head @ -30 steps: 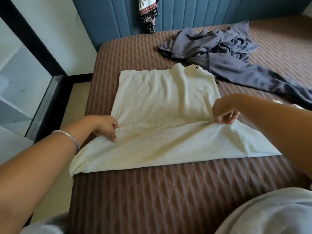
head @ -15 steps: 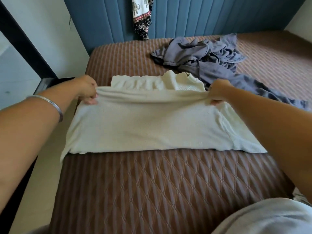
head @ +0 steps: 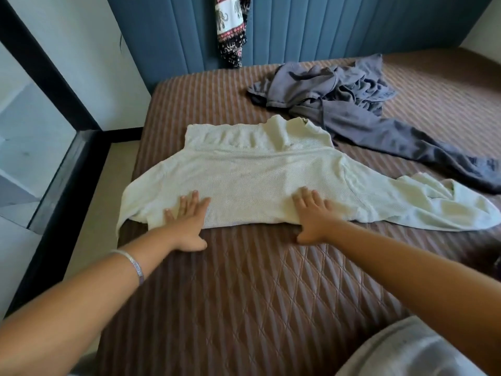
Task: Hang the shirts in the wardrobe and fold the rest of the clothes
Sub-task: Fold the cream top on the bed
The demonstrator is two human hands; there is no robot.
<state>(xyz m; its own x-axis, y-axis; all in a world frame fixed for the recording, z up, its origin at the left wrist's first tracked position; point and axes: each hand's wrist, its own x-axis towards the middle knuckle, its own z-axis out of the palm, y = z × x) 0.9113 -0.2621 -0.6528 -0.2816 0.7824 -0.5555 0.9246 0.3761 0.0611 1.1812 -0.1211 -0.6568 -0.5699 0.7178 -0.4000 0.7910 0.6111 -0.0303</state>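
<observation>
Cream top (head: 260,183) on the brown bed (head: 244,308), folded across, one sleeve trailing to the right. Left hand (head: 187,221) flat on its near left edge, fingers straight, gripping nothing. Right hand (head: 315,215) flat on its near right edge, fingers spread, gripping nothing. Grey clothes (head: 347,104) heaped behind, just beside the top. Patterned cloth (head: 231,28) against the blue headboard (head: 339,28).
</observation>
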